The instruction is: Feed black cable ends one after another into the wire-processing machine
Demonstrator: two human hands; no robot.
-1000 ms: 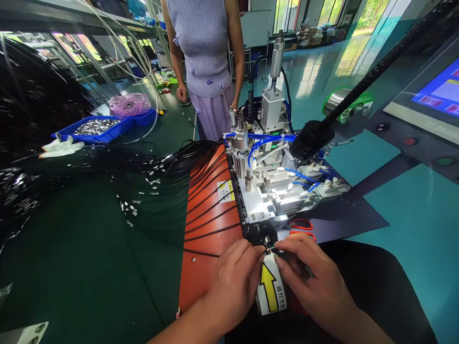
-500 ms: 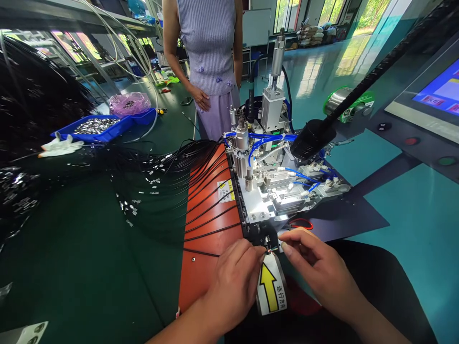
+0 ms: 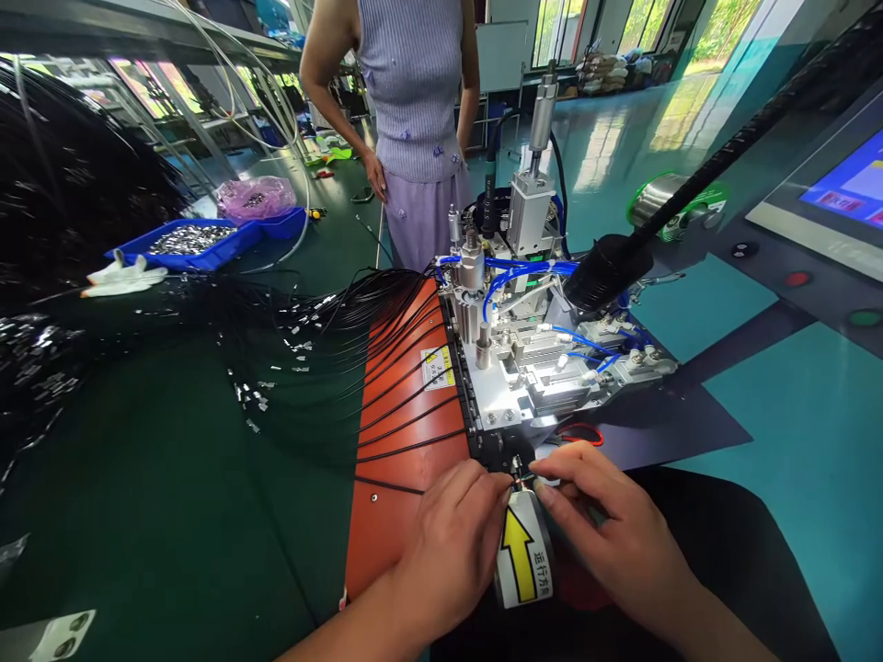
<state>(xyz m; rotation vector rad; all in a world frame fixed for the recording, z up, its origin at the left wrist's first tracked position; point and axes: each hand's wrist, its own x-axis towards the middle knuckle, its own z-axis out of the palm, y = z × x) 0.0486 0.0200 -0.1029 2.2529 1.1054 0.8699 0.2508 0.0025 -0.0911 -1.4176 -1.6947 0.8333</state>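
Observation:
My left hand point(image 3: 459, 524) is closed in a pinch on a black cable point(image 3: 390, 485) that runs under it from the left. Thin bared wires point(image 3: 525, 476) stick out past its fingertips. My right hand point(image 3: 607, 515) has thumb and forefinger brought together at these wires from the right; the exact contact is too small to see. Just below the fingertips is a rounded metal piece with a yellow arrow label point(image 3: 522, 552). The cable lies across an orange-red plate point(image 3: 393, 542), where several more black cables lie side by side, their ends along the machine's black edge strip point(image 3: 464, 395).
The metal machine point(image 3: 552, 359) with blue air tubes stands ahead. Red-handled scissors point(image 3: 583, 432) lie beside it. A black flexible arm point(image 3: 690, 202) crosses at right, near a solder spool point(image 3: 662, 202) and a control panel point(image 3: 800, 267). Blue trays point(image 3: 235, 250) sit back left. A person point(image 3: 418, 119) stands opposite.
My right hand has moved slightly left, its thumb and forefinger closing in on the wires. My left hand keeps its pinch. The person opposite has shifted their arms.

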